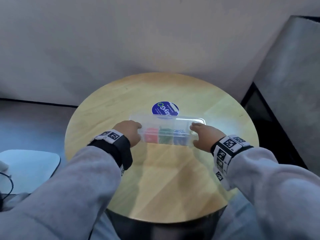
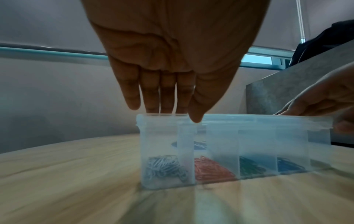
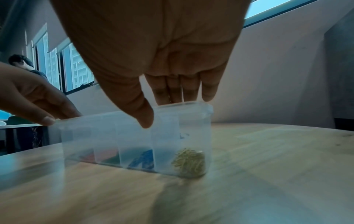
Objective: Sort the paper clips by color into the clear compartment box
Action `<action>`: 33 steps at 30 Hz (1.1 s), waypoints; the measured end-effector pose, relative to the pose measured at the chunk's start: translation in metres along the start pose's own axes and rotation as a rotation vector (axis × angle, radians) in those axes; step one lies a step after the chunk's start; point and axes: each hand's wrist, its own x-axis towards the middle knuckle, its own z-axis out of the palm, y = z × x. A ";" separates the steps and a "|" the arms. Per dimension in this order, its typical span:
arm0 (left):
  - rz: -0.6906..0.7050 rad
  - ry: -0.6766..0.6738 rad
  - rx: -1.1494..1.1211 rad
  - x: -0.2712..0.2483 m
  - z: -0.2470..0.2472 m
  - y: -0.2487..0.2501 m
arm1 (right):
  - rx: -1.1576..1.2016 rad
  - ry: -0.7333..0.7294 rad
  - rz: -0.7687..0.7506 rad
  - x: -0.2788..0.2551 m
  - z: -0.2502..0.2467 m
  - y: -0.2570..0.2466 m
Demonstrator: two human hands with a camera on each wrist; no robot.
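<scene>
The clear compartment box [image 1: 166,135] stands on its long side on the round wooden table [image 1: 155,179], lid closed. Sorted clips lie at the bottom of the compartments: silver clips [image 2: 164,166], red clips [image 2: 212,169], green clips [image 2: 250,166], blue clips [image 2: 289,166] and yellow clips [image 3: 188,162]. My left hand [image 1: 133,134] pinches the box's left end, thumb in front and fingers [image 2: 151,98] behind the top edge. My right hand [image 1: 200,135] pinches the right end the same way, with its thumb [image 3: 143,119] on the front wall.
A round blue printed label [image 1: 165,109] lies on the table just behind the box. A pale seat [image 1: 29,163] stands at the left and a grey cabinet [image 1: 290,84] at the right. Another person [image 3: 23,65] stands far off by the windows.
</scene>
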 end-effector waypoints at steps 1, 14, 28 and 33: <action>-0.002 -0.010 0.016 0.003 0.001 -0.001 | 0.000 -0.003 0.001 0.001 0.000 -0.001; 0.080 -0.053 0.204 0.024 -0.004 -0.005 | 0.132 -0.009 0.042 0.007 -0.006 0.012; 0.122 0.073 0.192 0.027 0.013 -0.010 | 0.005 0.124 0.027 0.003 0.007 0.002; 0.101 0.028 0.180 0.024 0.005 -0.006 | 0.003 0.076 0.040 0.003 0.003 0.001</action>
